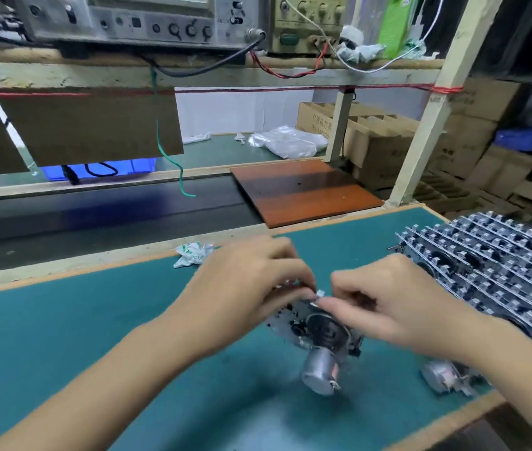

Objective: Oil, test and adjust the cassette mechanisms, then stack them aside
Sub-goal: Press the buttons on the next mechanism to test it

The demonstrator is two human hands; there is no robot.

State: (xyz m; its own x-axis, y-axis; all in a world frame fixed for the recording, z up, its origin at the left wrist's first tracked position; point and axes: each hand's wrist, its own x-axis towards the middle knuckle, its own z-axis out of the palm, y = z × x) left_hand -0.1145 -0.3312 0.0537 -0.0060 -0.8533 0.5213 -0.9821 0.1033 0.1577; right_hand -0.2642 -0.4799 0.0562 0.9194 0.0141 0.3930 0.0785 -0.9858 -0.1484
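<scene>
**Grey metal, held up for close work**

Grey metal and black plastic make up the cassette mechanism (316,327), which sits at about five o'clock from the frame's centre, lifted just off the green mat (95,336) and tilted so its round silver motor (321,374) hangs toward the person. That tilt probably turns the upper edge to the eyes, where the fine work is.

The left hand (251,288) curls over the mechanism's top left edge, fingers bent and clamped on the frame, most likely to steady it. The right hand (385,307) comes in from three o'clock with fingertips pressed together on a small pale tab at the top edge; blur hides whether it pinches a lever or a tool. I judge this to be the testing or adjusting step, not the stacking.

A second mechanism (450,379) lies flat on the mat at four o'clock of the first, partly under the right forearm, near at hand, perhaps waiting its turn. At two o'clock a large stack of mechanisms (498,271) stands in tidy rows by the mat's right edge, within reach for setting pieces aside.

A crumpled paper scrap (193,253) rests at eleven o'clock near the mat's far edge. Beyond, a brown board (303,190) lies at twelve o'clock, and test instruments (147,17) fill the shelf above.
</scene>
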